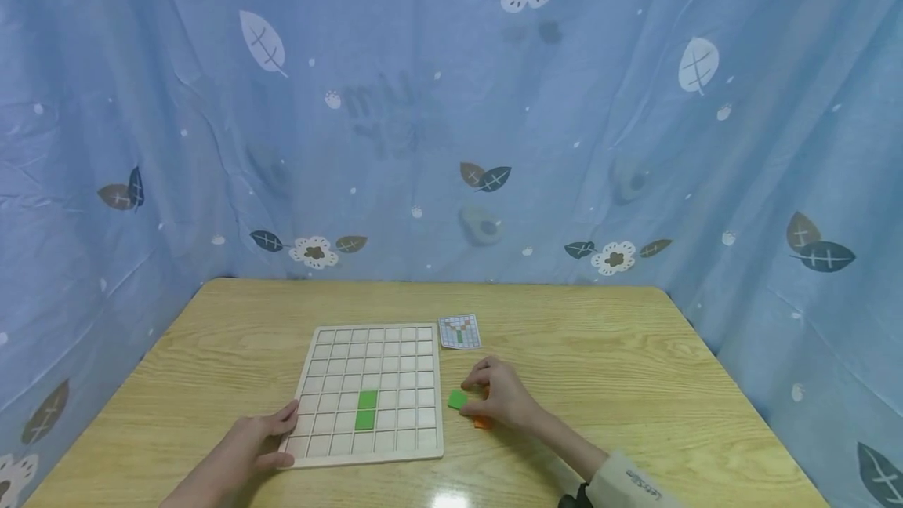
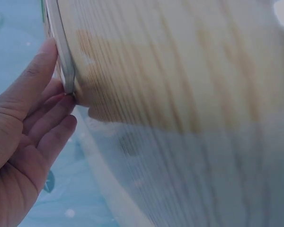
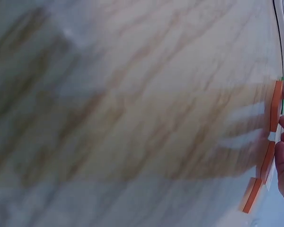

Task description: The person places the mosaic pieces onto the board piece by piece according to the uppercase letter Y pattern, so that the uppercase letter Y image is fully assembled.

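Note:
A pale grid board (image 1: 331,441) lies on the table with two green square tiles (image 1: 366,408) in adjoining cells. My left hand (image 1: 243,449) grips its near left corner. In the left wrist view the board's edge (image 2: 64,52) sits between thumb and fingers. Right of the board, thumb and fingertips of my right hand (image 1: 502,397) pinch a loose green tile (image 1: 457,400) at its edges, low over the table. Orange tiles (image 1: 483,422) lie under that hand, partly hidden; several orange tile edges (image 3: 266,158) show beside the fingers in the right wrist view.
A small card (image 1: 460,332) with a coloured grid pattern lies by the board's far right corner. The wooden table (image 1: 600,351) has a blue printed curtain (image 1: 423,116) behind it and along both sides.

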Available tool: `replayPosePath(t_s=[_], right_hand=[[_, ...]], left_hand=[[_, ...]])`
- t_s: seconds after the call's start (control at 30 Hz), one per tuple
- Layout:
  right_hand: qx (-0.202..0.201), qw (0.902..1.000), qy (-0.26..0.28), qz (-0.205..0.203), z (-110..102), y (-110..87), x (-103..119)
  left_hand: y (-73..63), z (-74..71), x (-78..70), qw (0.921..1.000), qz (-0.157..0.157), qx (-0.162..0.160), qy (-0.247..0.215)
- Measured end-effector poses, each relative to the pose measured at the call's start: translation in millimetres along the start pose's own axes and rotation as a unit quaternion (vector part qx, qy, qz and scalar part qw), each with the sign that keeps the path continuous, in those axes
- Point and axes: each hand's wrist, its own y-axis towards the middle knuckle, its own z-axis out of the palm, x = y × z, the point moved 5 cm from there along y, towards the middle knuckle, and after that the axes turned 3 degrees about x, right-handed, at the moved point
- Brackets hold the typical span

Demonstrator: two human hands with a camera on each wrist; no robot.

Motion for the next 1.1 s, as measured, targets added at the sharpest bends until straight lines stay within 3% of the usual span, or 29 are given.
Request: replayPosePath(t_s=[0.2, 0.5, 0.83, 1.1], right_hand=[[0.002, 0.9999, -0.007, -0.007, 2.1, 3.0, 0.1], [0.003, 0.9987, 0.051, 0.001, -4.6, 7.3, 0.6], [0.007, 0.9913, 0.130, 0.022, -4.5, 40.7, 30.9], [0.035, 0.9858, 0.165, 0.001, 26.2, 68.6, 42.8]], left_hand=[[2.1, 1.1, 1.6, 0.9997, -0.015, 0.013, -0.016], [3.1, 2.9, 1.8, 0.9989, -0.028, 0.022, -0.030], [7.2, -7.4, -4.5, 0.9996, 0.003, -0.028, 0.007], [1.9, -3.9, -6.1, 0.9996, -0.014, -0.025, 0.001]])
